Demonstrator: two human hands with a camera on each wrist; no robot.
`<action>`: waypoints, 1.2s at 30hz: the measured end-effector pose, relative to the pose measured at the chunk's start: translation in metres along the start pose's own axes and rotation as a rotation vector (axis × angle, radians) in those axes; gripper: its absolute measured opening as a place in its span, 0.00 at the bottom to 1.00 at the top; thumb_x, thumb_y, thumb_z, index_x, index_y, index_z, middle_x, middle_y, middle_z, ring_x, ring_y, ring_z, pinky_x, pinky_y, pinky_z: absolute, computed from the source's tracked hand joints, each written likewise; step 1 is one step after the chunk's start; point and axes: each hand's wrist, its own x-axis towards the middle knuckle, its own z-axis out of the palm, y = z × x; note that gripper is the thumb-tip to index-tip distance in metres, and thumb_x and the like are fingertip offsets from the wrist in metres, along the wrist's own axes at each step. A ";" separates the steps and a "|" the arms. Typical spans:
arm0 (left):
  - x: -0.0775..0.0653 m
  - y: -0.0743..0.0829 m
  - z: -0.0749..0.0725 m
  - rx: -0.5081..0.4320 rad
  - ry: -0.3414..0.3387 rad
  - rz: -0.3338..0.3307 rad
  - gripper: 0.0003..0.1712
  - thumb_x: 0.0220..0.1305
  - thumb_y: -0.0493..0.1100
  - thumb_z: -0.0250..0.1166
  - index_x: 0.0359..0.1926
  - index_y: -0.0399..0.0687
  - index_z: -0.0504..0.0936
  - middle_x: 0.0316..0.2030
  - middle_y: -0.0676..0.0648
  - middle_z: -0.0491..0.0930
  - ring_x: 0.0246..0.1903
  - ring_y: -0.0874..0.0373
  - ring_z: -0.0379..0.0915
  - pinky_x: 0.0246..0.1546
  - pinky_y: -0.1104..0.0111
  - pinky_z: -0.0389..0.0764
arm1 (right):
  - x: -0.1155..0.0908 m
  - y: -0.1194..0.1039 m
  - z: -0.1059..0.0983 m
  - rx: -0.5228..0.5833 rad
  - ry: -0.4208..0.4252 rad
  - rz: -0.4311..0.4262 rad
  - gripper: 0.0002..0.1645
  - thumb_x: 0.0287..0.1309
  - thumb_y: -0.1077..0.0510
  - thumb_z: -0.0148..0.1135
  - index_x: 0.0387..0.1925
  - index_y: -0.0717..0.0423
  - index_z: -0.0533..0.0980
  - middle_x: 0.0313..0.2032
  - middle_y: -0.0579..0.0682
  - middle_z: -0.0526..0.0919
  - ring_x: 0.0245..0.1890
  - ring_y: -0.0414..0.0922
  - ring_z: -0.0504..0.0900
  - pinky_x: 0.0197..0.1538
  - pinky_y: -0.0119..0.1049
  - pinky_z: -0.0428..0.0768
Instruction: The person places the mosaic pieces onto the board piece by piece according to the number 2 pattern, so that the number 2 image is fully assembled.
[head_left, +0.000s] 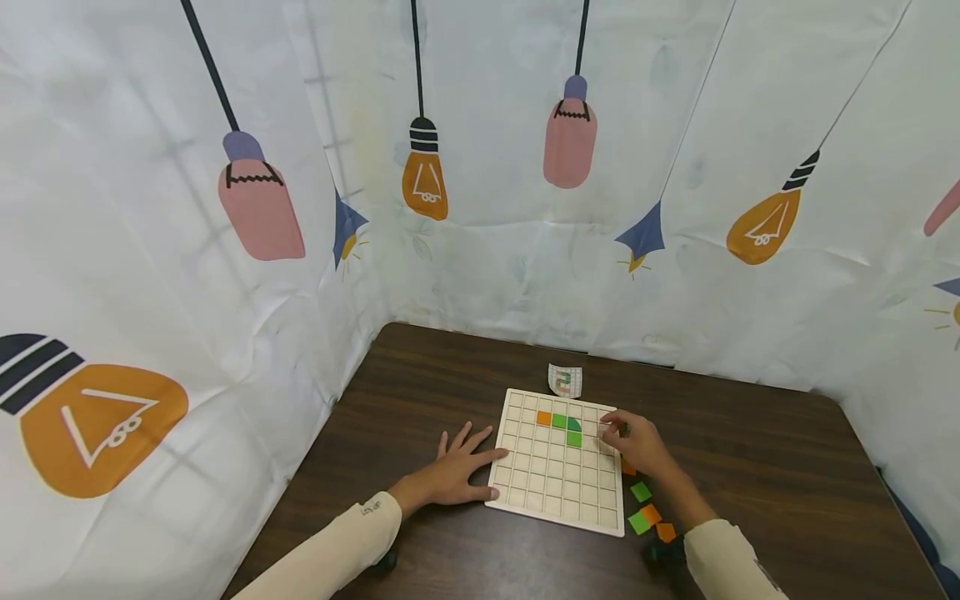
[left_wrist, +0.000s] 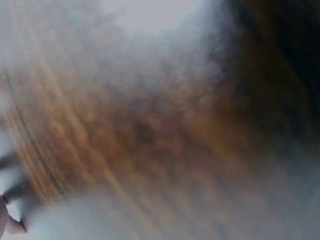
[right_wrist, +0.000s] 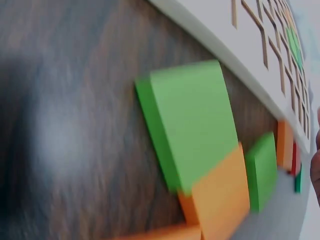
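- Head view: we see the board (head_left: 555, 492) flat on the table (head_left: 810, 467), well apart from the table's left and right edges.
- Our left hand (head_left: 453, 477) is spread wide, fingertips on the board's left edge, grasping nothing.
- Our right hand (head_left: 637, 442) hovers by the board's right edge, near its far corner, thumb and fingertips drawn together; we cannot tell whether they hold anything.
- Toward the board's far edge we see an orange tile (head_left: 544, 417), two green tiles (head_left: 573, 439) and a dark green piece (head_left: 574, 424) in squares.
- Just beyond that edge lies the card (head_left: 565, 381); bare wood runs from it to the table's far edge.
- Loose tiles (head_left: 641, 492) line the board's right edge, with wide wood between them and the table's right edge.
- Left wrist view: mostly blur to us.
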 end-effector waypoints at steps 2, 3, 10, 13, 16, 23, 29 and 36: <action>0.000 0.000 0.000 -0.002 0.000 0.002 0.39 0.68 0.67 0.60 0.76 0.67 0.63 0.80 0.43 0.45 0.78 0.31 0.31 0.64 0.24 0.34 | -0.001 0.004 -0.007 -0.006 0.016 0.019 0.15 0.62 0.60 0.69 0.47 0.63 0.81 0.31 0.49 0.80 0.22 0.36 0.70 0.25 0.32 0.70; 0.000 0.000 0.000 -0.003 0.002 0.004 0.39 0.68 0.67 0.60 0.76 0.67 0.63 0.80 0.42 0.45 0.78 0.31 0.31 0.64 0.24 0.34 | -0.002 0.006 -0.010 -0.015 0.023 0.029 0.15 0.62 0.60 0.69 0.48 0.63 0.81 0.32 0.49 0.79 0.22 0.36 0.70 0.25 0.32 0.70; 0.000 -0.001 0.001 -0.007 0.016 0.015 0.38 0.68 0.66 0.60 0.76 0.66 0.64 0.80 0.41 0.46 0.77 0.29 0.32 0.63 0.23 0.35 | -0.009 0.025 -0.029 -0.085 0.056 0.103 0.15 0.63 0.57 0.68 0.48 0.62 0.81 0.34 0.51 0.80 0.28 0.41 0.71 0.29 0.33 0.67; 0.000 -0.002 0.001 -0.002 0.015 0.017 0.38 0.68 0.66 0.60 0.76 0.66 0.64 0.80 0.41 0.46 0.77 0.30 0.32 0.63 0.23 0.35 | -0.011 0.030 -0.033 -0.110 0.059 0.132 0.15 0.63 0.57 0.68 0.48 0.61 0.81 0.35 0.51 0.79 0.31 0.44 0.71 0.32 0.34 0.67; 0.000 -0.002 0.001 -0.006 0.014 0.014 0.39 0.68 0.67 0.60 0.76 0.66 0.64 0.80 0.42 0.45 0.77 0.30 0.32 0.64 0.24 0.34 | -0.012 0.033 -0.035 -0.128 0.055 0.153 0.15 0.62 0.57 0.68 0.48 0.61 0.81 0.35 0.51 0.79 0.34 0.47 0.72 0.35 0.37 0.67; -0.001 -0.002 0.001 -0.004 0.009 0.012 0.38 0.68 0.66 0.60 0.76 0.67 0.63 0.80 0.42 0.45 0.77 0.30 0.31 0.64 0.24 0.35 | -0.012 0.036 -0.033 -0.180 0.031 0.181 0.17 0.62 0.55 0.69 0.49 0.60 0.81 0.39 0.53 0.82 0.40 0.51 0.78 0.43 0.46 0.75; -0.001 -0.001 0.002 -0.006 0.009 0.000 0.38 0.68 0.67 0.59 0.76 0.68 0.63 0.80 0.43 0.46 0.78 0.31 0.31 0.65 0.25 0.35 | -0.009 0.037 -0.031 -0.179 0.022 0.189 0.19 0.62 0.54 0.69 0.50 0.61 0.80 0.40 0.55 0.82 0.42 0.53 0.78 0.46 0.52 0.76; -0.001 -0.002 0.002 0.005 0.007 0.003 0.39 0.68 0.68 0.59 0.76 0.68 0.63 0.80 0.42 0.45 0.77 0.30 0.31 0.65 0.24 0.36 | -0.008 0.037 -0.029 -0.164 0.018 0.214 0.20 0.63 0.53 0.67 0.52 0.62 0.79 0.41 0.57 0.82 0.45 0.56 0.78 0.50 0.57 0.75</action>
